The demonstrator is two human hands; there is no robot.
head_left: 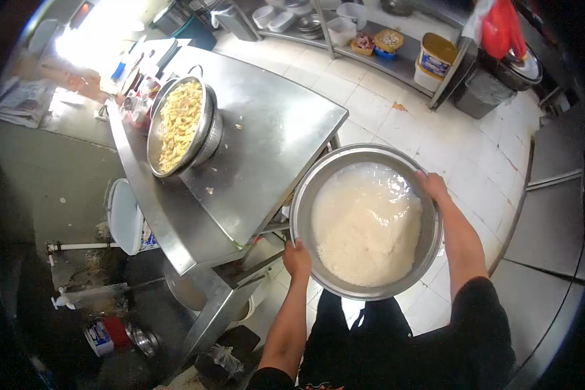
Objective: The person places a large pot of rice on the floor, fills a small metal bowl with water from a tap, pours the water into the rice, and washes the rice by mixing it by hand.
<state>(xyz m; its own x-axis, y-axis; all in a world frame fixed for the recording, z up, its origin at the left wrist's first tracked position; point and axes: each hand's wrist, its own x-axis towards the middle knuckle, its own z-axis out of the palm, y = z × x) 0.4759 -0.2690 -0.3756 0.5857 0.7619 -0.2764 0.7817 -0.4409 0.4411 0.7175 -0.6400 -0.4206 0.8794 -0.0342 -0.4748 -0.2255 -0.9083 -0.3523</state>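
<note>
Between my two hands I carry a wide metal basin point(303, 250) in front of my body, above the tiled floor. Inside it, pale grains that look like rice point(367, 250) lie under cloudy white water point(361, 185). My left hand point(297, 260) is closed on the basin's lower left rim. At the upper right rim, my right hand point(433, 185) is closed on the edge. The undersides of both grips are hidden by the basin.
A steel table point(266, 117) stands left of the basin, its corner close by. On it, a colander point(208, 123) holds yellowish cut pieces. Shelves point(403, 58) with tubs line the back. A grey bin point(481, 94) stands back right; steel cabinet doors point(549, 214) are at right.
</note>
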